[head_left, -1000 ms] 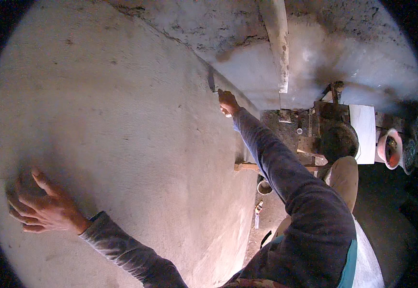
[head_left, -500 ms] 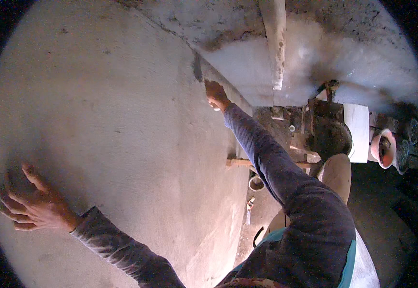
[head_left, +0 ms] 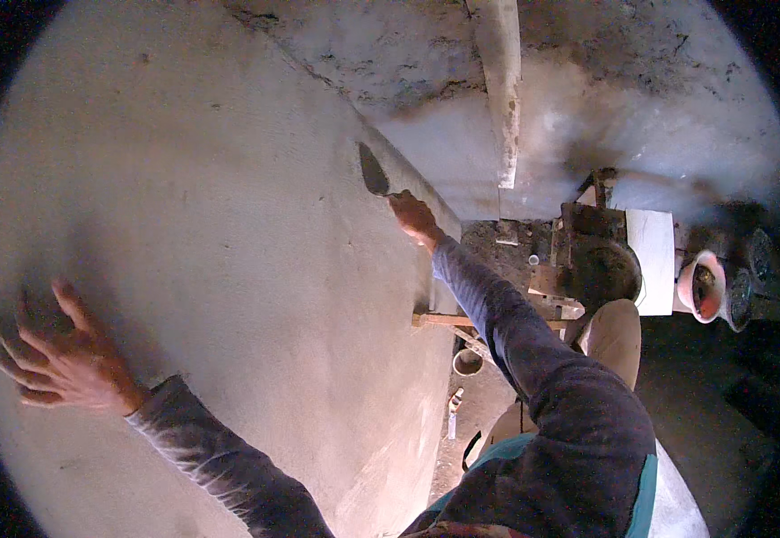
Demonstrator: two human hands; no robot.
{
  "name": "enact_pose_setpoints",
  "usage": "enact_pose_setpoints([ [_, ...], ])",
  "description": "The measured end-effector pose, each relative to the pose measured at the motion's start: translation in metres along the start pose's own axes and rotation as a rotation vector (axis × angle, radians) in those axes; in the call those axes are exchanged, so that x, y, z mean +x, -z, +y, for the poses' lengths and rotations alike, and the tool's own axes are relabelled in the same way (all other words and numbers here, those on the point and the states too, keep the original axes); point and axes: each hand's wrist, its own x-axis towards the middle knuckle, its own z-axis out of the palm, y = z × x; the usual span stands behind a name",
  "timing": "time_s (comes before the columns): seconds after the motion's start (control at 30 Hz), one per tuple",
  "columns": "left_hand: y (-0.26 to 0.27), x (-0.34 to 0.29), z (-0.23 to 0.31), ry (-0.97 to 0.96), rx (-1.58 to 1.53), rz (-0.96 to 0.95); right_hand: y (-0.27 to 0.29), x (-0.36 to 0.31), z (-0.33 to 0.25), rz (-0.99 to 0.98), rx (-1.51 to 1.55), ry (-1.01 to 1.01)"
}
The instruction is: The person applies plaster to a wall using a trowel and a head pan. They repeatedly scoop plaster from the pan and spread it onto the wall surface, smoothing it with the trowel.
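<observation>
Dark-bladed, the leaf-shaped trowel is jutting from the gripping right hand; the splayed left hand is holding nothing. Flat, even pressure is probably suiting the grey plastered wall.

The left hand splays its fingers; the right hand is clenched, arm outstretched.

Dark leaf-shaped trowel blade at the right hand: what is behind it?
Pale grey plastered wall shows around the trowel blade; the patch directly behind it is covered from view.
</observation>
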Motion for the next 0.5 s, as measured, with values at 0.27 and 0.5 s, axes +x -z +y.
enact_pose_setpoints([
  [0.27,-0.009,-0.008,-0.006,0.052,-0.024,-0.044,0.101,0.028,0.071,0.216,-0.587,0.141],
  [0.5,-0.011,-0.009,-0.003,0.034,0.125,-0.085,0.201,0.072,0.033,0.383,-0.996,0.309],
])
